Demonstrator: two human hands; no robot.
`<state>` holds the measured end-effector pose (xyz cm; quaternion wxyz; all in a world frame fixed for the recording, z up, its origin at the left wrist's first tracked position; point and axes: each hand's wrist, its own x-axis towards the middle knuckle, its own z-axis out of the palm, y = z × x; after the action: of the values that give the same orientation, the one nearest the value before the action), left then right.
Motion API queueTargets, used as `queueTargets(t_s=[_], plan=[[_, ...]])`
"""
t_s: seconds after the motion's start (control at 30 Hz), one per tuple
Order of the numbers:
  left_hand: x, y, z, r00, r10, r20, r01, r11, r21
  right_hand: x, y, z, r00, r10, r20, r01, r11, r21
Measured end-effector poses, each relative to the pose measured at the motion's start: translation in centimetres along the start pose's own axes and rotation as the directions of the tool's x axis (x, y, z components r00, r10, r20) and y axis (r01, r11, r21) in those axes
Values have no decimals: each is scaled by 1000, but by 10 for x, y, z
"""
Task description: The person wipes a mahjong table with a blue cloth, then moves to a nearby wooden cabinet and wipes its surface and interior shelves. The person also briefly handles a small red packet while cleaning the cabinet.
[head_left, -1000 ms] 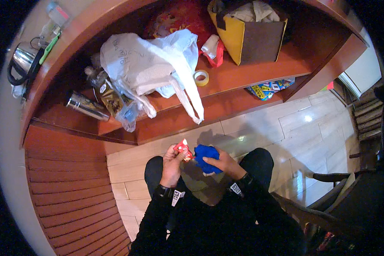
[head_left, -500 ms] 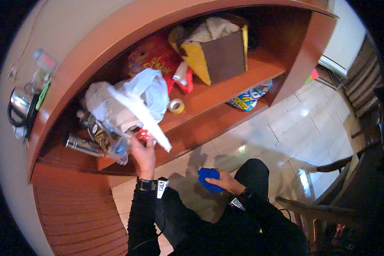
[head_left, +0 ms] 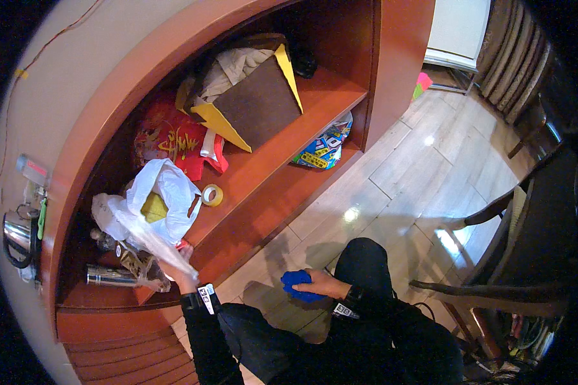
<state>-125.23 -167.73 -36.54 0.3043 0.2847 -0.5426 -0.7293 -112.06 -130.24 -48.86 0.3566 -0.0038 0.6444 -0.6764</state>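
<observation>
My left hand (head_left: pixel 182 277) reaches to the front of the shelf, closed on a small red thing (head_left: pixel 183 246) whose kind I cannot make out. A long white strip (head_left: pixel 154 242) crosses in front and hides most of these fingers. Right behind it, a white plastic bag (head_left: pixel 173 186) stands gaping, with something yellow-green (head_left: pixel 154 208) inside. Low over the floor, in front of my knee, my right hand (head_left: pixel 324 284) grips a crumpled blue cloth (head_left: pixel 298 282). A roll of tape (head_left: pixel 212 195) lies beside the bag.
On the same shelf are a steel flask (head_left: pixel 109 276), a red bag with gold print (head_left: pixel 173 138) and a brown-and-yellow fabric box (head_left: pixel 257 99) with cloth inside. A colourful package (head_left: pixel 327 147) sits on the lower shelf. At right stands a dark chair (head_left: pixel 494 282); a kettle (head_left: pixel 19 237) is at far left.
The view has swung, moving the shelf's contents left and down in it. My left hand has shifted slightly right relative to the shelf, with the small red thing. The blue cloth stays in my right hand.
</observation>
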Motion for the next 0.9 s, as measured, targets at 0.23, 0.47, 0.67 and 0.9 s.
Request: queueTargets(t_s=[0.23,0.47,0.67,0.9], plan=[[42,-32,-19,993,-34,115,17,989,146,8,7,-3,999,-27,27,26,999,29],[-79,14,-14,820,444,360,-564,527,636,17,5,-21,996,-76,-53,88,954,287],[-158,158,27,137,675,725,-945,-130,300,26,-91,-58,614,-493,-617,413,866,-281],[-111,316,182,-254,660,707,-621,-672,403,87,-253,-79,219,-967,-127,179,167,-970]])
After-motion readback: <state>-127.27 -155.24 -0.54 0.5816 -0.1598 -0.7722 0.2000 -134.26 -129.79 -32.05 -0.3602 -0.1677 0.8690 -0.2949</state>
